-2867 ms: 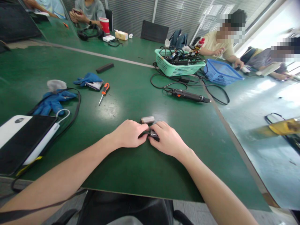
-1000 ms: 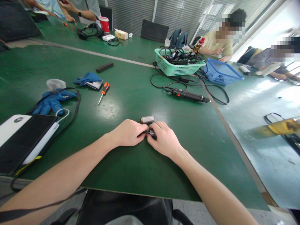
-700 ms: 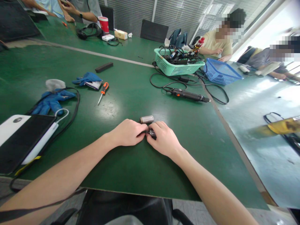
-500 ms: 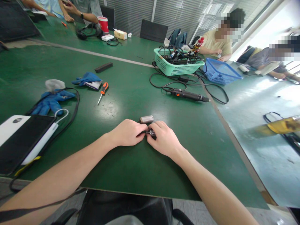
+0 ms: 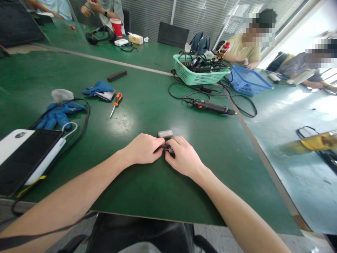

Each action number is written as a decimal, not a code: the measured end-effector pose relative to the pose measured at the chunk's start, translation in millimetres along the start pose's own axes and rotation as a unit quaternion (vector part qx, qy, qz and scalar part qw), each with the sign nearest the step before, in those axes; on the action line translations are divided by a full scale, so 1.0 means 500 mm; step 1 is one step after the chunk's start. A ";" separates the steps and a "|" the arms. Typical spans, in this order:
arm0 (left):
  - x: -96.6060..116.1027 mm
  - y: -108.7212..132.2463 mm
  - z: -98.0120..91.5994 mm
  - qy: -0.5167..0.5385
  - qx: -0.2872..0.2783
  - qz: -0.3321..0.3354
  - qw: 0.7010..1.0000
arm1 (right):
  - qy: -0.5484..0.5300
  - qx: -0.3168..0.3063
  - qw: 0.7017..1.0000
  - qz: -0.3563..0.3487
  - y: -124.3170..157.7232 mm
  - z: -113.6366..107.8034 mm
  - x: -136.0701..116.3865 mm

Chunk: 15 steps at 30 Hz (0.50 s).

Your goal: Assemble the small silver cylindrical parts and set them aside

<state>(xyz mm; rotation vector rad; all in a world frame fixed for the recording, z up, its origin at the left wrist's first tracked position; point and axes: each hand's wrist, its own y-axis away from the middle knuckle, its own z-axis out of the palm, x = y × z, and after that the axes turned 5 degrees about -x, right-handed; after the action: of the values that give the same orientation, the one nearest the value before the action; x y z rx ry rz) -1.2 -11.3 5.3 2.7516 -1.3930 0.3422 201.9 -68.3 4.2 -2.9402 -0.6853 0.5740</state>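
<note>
Grey sleeve (image 5: 114,8): swung rightward since half a second back, far beyond and left of the cylinder (image 5: 165,134). Own hands almost unmoved.
Left hand (image 5: 146,149): on the cylinder's near side, thumb and fingers pinched at the part's left end; the grip is partly hidden.
Right hand (image 5: 183,154): on the cylinder's near side, slightly right; curled over the part's right end, thumb in front.
Part (image 5: 170,150): small, dark, just nearer than the cylinder, between the fingertips. Probably light, hard, a little slick; the ends look the best hold. Too covered to judge how fragile.
Cylinder: silvery, on its side, just beyond the fingers; cannot tell if they touch. Likely metal, stiff, heavy for its size, apt to roll; take it round the middle.
Screwdriver (image 5: 117,102): beyond the cylinder, to its left, orange handle.
Power driver (image 5: 210,106): beyond the cylinder, to its right, corded.
Case (image 5: 34,154): well left of the cylinder; round dark badge on its white end, lettering unreadable.
Red cup (image 5: 116,28): far beyond the cylinder, leftward; no print legible.
</note>
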 end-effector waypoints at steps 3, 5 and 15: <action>0.002 -0.001 -0.004 -0.002 0.001 -0.005 1.000 | -0.003 0.003 1.000 -0.011 0.000 0.000 0.001; 0.004 -0.001 -0.007 -0.001 0.003 -0.008 1.000 | -0.005 0.008 1.000 -0.018 0.001 -0.001 0.002; 0.007 0.000 -0.010 -0.016 -0.005 -0.020 1.000 | 0.006 0.014 0.999 -0.031 0.002 0.002 0.003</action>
<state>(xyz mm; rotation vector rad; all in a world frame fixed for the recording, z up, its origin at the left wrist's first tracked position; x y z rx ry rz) -0.3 -13.2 11.0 2.7851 -1.3408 0.2916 203.1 -68.5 2.5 -2.8830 -0.7566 0.5565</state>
